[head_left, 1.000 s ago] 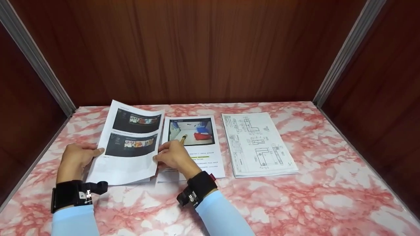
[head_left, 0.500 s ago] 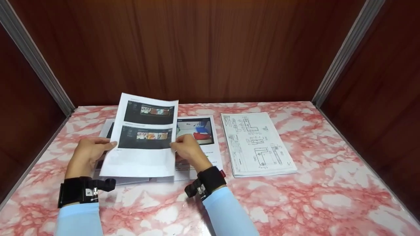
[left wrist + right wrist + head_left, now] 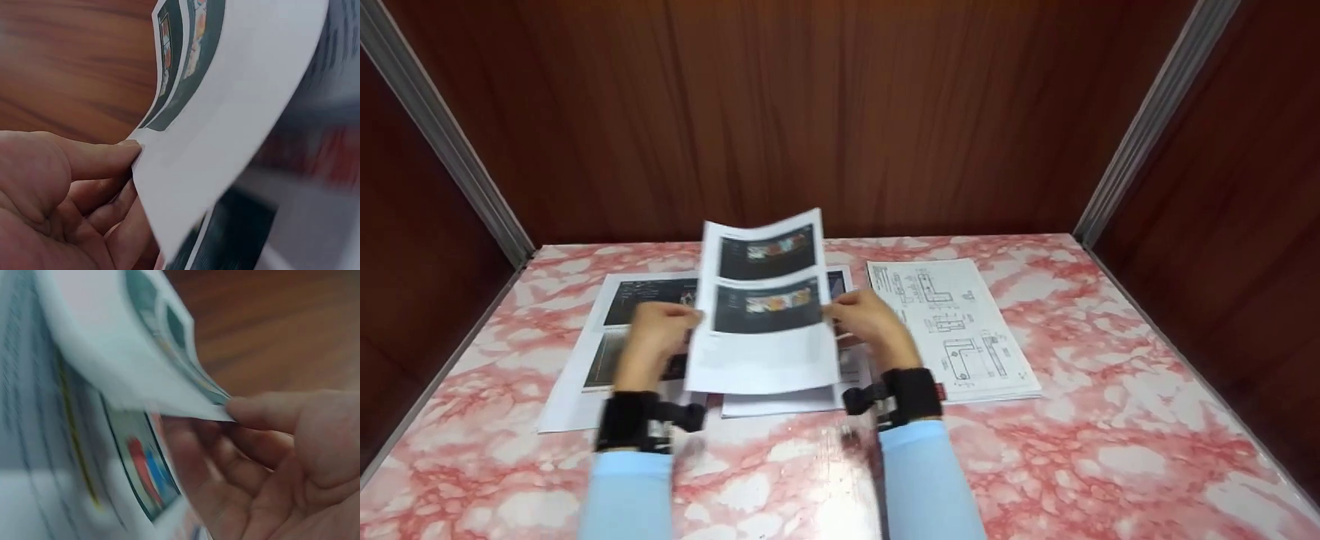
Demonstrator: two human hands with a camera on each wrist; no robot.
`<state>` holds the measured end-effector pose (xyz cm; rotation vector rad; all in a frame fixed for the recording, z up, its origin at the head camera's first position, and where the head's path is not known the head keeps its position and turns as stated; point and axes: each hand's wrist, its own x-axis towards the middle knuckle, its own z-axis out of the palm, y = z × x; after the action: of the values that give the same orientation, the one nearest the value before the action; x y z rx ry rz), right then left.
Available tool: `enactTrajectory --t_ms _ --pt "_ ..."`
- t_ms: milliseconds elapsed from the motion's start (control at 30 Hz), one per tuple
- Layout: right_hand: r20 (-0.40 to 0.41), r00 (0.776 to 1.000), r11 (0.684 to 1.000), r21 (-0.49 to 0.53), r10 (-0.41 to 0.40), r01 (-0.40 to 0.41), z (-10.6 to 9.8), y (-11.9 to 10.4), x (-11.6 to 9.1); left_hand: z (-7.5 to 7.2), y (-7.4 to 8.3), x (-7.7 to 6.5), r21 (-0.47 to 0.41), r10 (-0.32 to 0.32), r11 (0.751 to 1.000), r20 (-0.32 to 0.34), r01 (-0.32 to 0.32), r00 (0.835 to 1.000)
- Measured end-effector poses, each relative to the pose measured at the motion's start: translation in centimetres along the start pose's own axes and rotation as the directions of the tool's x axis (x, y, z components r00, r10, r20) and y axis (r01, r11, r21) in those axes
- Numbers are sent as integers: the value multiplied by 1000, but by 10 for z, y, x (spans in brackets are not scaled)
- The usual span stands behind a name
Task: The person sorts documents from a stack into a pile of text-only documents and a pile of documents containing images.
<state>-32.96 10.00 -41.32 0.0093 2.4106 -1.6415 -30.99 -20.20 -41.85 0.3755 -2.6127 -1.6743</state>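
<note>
Between my two hands hangs a printed sheet of paper (image 3: 761, 356) with two dark pictures, raised over the table and bowed. My left hand (image 3: 656, 334) pinches its left edge, thumb in front, fingers behind, as the left wrist view shows on the sheet (image 3: 191, 146). At the opposite edge my right hand (image 3: 874, 322) pinches it the same way; in the right wrist view the thumb (image 3: 264, 409) presses on the sheet's margin. Behind the held sheet lies a middle stack of paper (image 3: 780, 405), mostly hidden, with a colour picture and a yellow-marked line.
On the left lies another paper stack (image 3: 566, 401) with dark pictures, partly covered by my left hand. To the right is a stack of technical drawings (image 3: 915, 352). All rest on a red-and-white marbled table (image 3: 1072, 465), with wood-grain panels (image 3: 840, 120) behind and at the sides.
Both hands have lifted the printed sheet from the left stack and carried it right, over the middle stack. The left stack's dark pictures are now uncovered; the other stacks stay put.
</note>
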Motion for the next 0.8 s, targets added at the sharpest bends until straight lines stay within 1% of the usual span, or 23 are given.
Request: enactTrajectory --t_ms 67,133,200,233,333,467,600,700,800 --pt "6 1000 999 -33 5 -5 -12 7 1 15 4 0 20 29 999 -18 -29 999" --pt "-4 1000 999 -47 14 -14 -20 14 3 26 6 1 76 63 995 -49 -59 997" --pt "-7 999 999 -38 32 -32 -25 21 5 33 6 2 124 82 990 -75 -72 994" --pt "-1 999 999 -23 46 -46 -27 24 6 36 5 3 148 81 987 -85 -68 993" --pt "7 995 995 19 95 -95 -31 31 8 38 1 4 187 54 982 -84 -38 995" --pt "0 995 995 20 97 -97 -32 38 10 38 -5 6 208 15 978 -58 -3 998" --pt "-14 996 996 0 92 -92 -31 40 11 37 -5 7 188 -26 982 -19 29 999" --pt "-24 995 995 -14 95 -95 -30 42 12 39 -5 7 178 -41 983 3 40 999" --pt "-23 995 995 -19 101 -101 -30 44 12 39 -5 7 185 -43 982 13 40 999"
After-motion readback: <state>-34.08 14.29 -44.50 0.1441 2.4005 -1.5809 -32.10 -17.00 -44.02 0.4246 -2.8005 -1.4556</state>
